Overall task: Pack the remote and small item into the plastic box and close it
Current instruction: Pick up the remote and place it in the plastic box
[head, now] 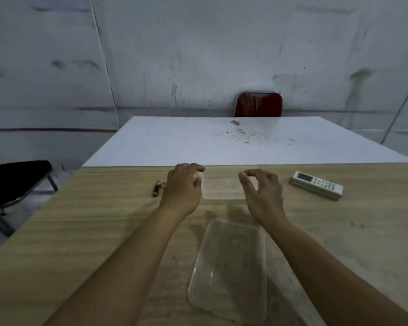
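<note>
A clear plastic box (223, 184) sits on the wooden table (80, 231) between my hands. My left hand (183, 187) curls against its left side and my right hand (262, 191) curls against its right side, thumbs and fingers at its edges. A second clear plastic piece, shallow and rectangular, (229, 267) lies nearer to me between my forearms. The white remote (316, 184) lies to the right of my right hand. A small dark red item with a metal ring (156, 189) lies just left of my left hand.
A white board (222, 142) covers the far half of the table, with dark specks on it. A red chair back (258, 104) stands behind the table. A black seat (14, 177) is at the left, off the table.
</note>
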